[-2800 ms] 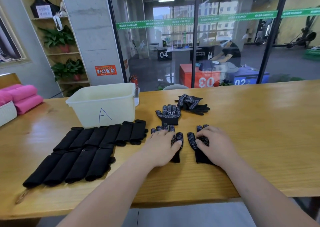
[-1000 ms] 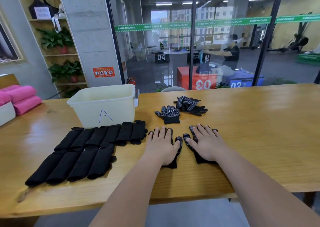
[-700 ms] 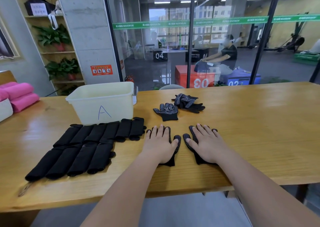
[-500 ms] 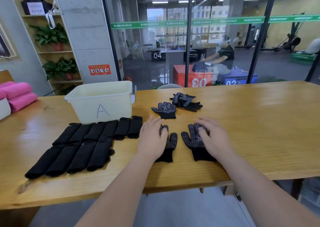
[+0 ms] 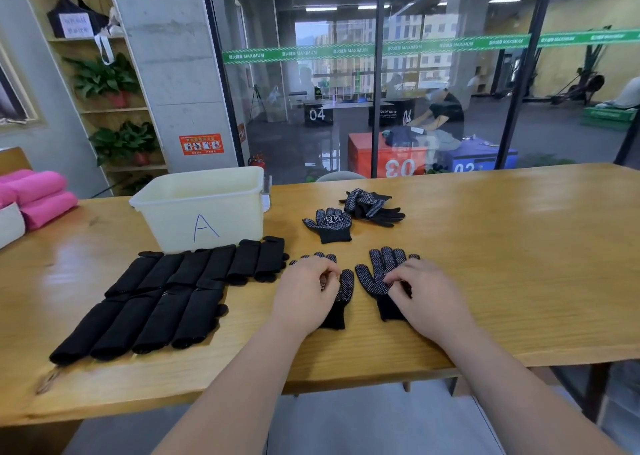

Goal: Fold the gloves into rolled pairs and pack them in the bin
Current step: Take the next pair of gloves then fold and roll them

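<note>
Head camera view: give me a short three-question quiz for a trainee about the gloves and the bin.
1. True or false: the rolled pairs lie inside the bin.
2. Which letter is written on the bin's front?
3. The left hand and right hand each curl onto: a) a dotted glove, b) the bin, c) a book.
Key: 1 false, they lie on the table; 2 A; 3 a.
</note>
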The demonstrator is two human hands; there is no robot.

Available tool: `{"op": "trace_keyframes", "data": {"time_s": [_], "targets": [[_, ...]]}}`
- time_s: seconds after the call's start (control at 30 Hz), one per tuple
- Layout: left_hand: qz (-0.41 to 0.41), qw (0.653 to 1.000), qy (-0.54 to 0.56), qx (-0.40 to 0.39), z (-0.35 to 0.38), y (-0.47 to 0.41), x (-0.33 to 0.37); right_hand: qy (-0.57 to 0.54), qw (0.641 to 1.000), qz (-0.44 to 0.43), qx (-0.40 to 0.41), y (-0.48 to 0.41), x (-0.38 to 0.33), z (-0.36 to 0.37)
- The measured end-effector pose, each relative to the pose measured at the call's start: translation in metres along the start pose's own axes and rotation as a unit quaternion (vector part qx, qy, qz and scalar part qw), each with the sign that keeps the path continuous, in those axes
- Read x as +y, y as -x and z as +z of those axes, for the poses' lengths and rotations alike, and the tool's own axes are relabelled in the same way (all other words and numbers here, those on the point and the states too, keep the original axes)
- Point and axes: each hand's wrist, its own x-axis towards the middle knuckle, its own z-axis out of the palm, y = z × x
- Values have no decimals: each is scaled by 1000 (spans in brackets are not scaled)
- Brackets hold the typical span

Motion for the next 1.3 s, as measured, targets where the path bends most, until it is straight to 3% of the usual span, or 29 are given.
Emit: {"op": "trace_keyframes", "data": {"time_s": [0.1, 0.23, 0.4, 0.6, 0.7, 0.77, 0.87, 1.03, 1.17, 1.3], "targets": [[8, 1000, 11, 18, -4, 5, 3, -32, 999, -18, 24, 3, 1, -1], [7, 998, -29, -50, -6, 6, 4, 7, 999, -41, -11, 2, 2, 4], [32, 993, -87, -66, 2, 3, 0, 35, 998, -49, -15, -3, 3, 8], [19, 995, -83, -44, 6, 0, -2, 46, 996, -50, -51, -5, 0, 6], [5, 997, -75, 6, 5, -1, -3, 47, 996, -57, -51, -4, -1, 6], [-18, 997, -44, 61, 3, 0, 0, 49, 996, -71, -33, -3, -4, 4], [-71, 989, 85, 96, 1, 2, 10, 42, 994, -98, -32, 0, -10, 1], [-89, 980, 156, 80, 6, 3, 21, 31, 996, -72, -50, 1, -13, -1], [-93, 967, 217, 100, 5, 1, 21, -20, 992, -106, -59, 2, -14, -5], [-86, 960, 264, 38, 9, 0, 20, -32, 991, -114, -58, 0, -10, 0]]}}
